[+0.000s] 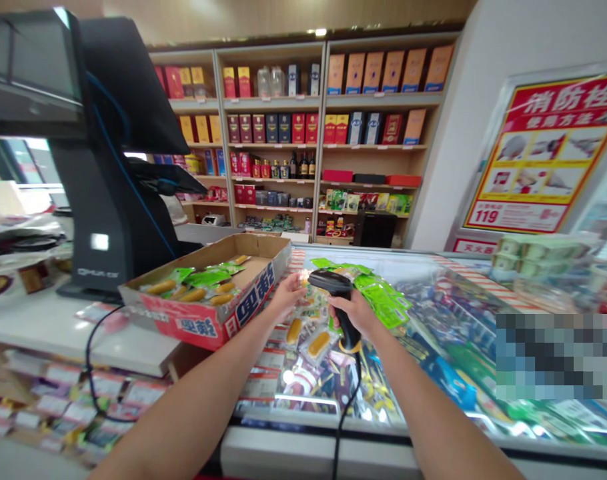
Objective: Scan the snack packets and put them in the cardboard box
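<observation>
My right hand [356, 310] is wrapped round the grip of a black barcode scanner [331, 283], whose head points left toward my left hand. My left hand [288, 295] is just in front of the scanner head, fingers curled together in a bright patch of light; what they hold is washed out. Below the hands, clear packets with yellow, finger-shaped food [319, 343] lie on the glass counter [303, 400]. Bright green packets [383, 300] are spread behind and right of the scanner. An open cardboard box [258, 250] with more yellow and green packets stands left of my left hand.
A black point-of-sale terminal [118, 200] stands at the left. The scanner's cable [344, 420] hangs over the counter's front edge. Egg cartons [538, 257] sit at the right. Shelves of boxed goods [271, 127] line the back wall, and a red sign [548, 150] hangs at the right.
</observation>
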